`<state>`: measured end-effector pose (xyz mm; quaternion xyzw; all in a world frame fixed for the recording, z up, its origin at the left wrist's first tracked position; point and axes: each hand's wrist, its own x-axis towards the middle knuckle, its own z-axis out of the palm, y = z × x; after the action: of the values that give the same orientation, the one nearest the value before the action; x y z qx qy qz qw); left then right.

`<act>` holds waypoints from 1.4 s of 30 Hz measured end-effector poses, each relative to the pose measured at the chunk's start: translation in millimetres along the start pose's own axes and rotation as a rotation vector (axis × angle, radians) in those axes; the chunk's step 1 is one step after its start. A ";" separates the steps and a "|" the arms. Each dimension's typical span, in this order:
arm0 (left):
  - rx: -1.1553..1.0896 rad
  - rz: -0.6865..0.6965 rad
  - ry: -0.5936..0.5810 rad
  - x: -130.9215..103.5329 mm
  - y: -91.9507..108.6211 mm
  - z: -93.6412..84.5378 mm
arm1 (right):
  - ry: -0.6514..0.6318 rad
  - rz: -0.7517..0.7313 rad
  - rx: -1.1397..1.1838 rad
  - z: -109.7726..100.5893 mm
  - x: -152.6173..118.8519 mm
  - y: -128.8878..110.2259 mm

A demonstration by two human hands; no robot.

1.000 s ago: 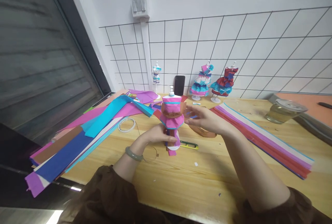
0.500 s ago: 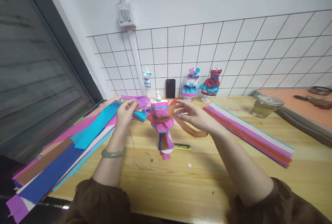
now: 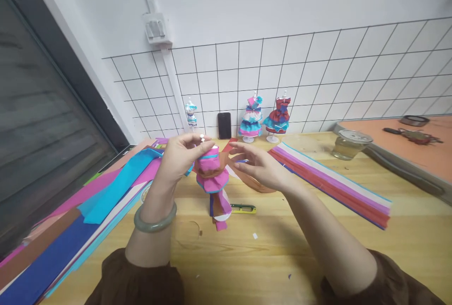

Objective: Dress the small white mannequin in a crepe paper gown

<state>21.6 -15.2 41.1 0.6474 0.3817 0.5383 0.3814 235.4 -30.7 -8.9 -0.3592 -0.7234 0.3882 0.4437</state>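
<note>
A small mannequin (image 3: 212, 171) stands upright on the wooden table (image 3: 240, 260), just left of the middle of the frame. It wears a strapless bright pink bodice with a thin turquoise band across the chest. Brown material wraps the waist in loose, crumpled folds and sticks out at the right. Below it, a short pink skirt flares out, its wavy hem edged in turquoise. The white knob of the neck shows above. Under the skirt, pink, brown and dark blue strips hang around the stand and its white base.

The left hand (image 3: 181, 156), with a green bangle (image 3: 155, 220) at the wrist, curls around the neck and shoulder, thumb and fingers bent; whether it grips cannot be told. The right hand (image 3: 259, 166) is open, its fingers spread just right of the waist, holding nothing visible.

A yellow and green cutter (image 3: 243, 208) lies right of the base. Coloured strips (image 3: 70, 234) fan across the lower left, and a striped stack (image 3: 335, 185) lies at the right. Behind, a black phone (image 3: 224, 126) leans against the wall.
</note>
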 end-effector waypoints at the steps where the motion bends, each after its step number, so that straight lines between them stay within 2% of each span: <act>1: -0.014 0.001 0.024 0.3 -1.4 -0.3 | -0.003 -0.015 0.008 1.0 0.0 -0.5; 3: -0.039 0.008 0.042 1.5 -3.2 -1.8 | -0.013 -0.060 0.015 3.7 0.0 -2.5; 11: -0.079 0.134 -0.061 4.3 -9.3 -11.2 | -0.047 -0.187 -0.153 11.3 -6.1 -19.1; 14: -0.066 0.169 -0.080 2.6 -9.5 -10.6 | -0.036 -0.221 -0.254 12.6 -8.6 -25.3; 18: -0.072 0.203 -0.077 0.5 -7.9 -5.5 | -0.090 -0.237 -0.313 14.6 -8.7 -30.5; 23: -0.085 0.180 -0.122 -0.7 -6.1 0.9 | -0.121 -0.226 -0.272 16.1 -6.0 -27.0; 30: 0.006 0.247 -0.059 0.4 -12.4 1.6 | -0.163 -0.179 -0.219 16.6 -4.6 -21.6; 34: 0.035 0.281 -0.062 0.0 -13.2 2.3 | -0.140 -0.143 -0.201 19.2 -4.2 -20.7; 42: 0.026 0.259 -0.045 -0.2 -10.7 0.7 | -0.085 -0.025 -0.104 22.2 -2.7 -15.4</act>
<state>21.4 -11.0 31.3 0.7079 0.2932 0.5636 0.3088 213.2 -45.3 -3.1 -0.3561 -0.7652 0.3594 0.3981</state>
